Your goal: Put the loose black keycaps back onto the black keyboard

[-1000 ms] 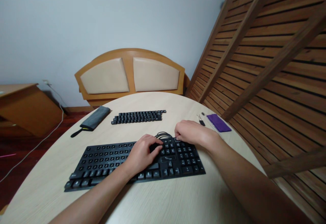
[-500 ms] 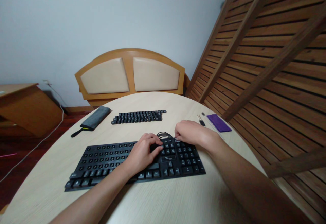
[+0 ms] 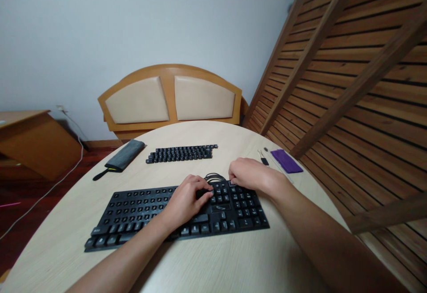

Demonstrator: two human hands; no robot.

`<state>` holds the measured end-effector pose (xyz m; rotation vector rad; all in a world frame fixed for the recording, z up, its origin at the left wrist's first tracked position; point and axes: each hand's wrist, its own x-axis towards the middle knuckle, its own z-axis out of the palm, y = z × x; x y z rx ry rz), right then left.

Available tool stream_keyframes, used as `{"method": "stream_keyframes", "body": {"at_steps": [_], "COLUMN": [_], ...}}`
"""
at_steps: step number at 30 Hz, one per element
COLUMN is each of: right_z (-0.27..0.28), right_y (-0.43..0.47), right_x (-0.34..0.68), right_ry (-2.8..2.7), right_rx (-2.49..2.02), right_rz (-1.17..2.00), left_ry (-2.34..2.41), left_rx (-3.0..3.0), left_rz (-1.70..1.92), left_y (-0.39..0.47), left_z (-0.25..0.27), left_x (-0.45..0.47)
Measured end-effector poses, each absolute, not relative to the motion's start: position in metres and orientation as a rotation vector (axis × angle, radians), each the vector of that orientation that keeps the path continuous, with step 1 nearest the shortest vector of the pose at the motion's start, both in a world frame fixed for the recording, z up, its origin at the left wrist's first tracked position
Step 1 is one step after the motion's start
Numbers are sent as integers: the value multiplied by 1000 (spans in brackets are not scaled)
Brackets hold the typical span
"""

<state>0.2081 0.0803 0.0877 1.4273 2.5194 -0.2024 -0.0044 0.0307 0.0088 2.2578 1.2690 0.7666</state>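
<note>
A black keyboard (image 3: 230, 208) lies on the round pale table, its cable bunched behind it. Keycaps are off the upper rows of its left part, where bare key switches (image 3: 140, 204) show. My left hand (image 3: 187, 199) rests over the middle, thumb and fingertips closed together by the navigation keys; whatever is between them is hidden. At the back edge, near the number pad, my right hand (image 3: 245, 173) is curled closed against the keyboard, its fingertips mostly out of sight. Behind the keyboard sit loose black keycaps (image 3: 180, 154) in neat rows.
A grey pouch (image 3: 125, 155) with a black strap is at the table's left. On the right lie a purple cloth (image 3: 287, 161), a small black-handled wire tool (image 3: 264, 160) and a thin stick-like tool (image 3: 274, 159). A slatted wooden panel (image 3: 353, 97) leans along the right side.
Both hands and the keyboard stay practically where they were. Only a tiny shift of the whole view shows.
</note>
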Motion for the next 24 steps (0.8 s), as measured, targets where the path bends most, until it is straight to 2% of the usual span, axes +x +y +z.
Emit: {"method": "stream_keyframes", "body": {"at_steps": [24], "right_z": [86], "right_y": [85], "right_x": [212], "right_ry": [2562], "right_rx": [1406], "right_rz": [-268], "left_ry": [1307], "left_rx": [2356], "left_rz": [759], "left_y": [26], "left_z": [5], "left_x": [2]}}
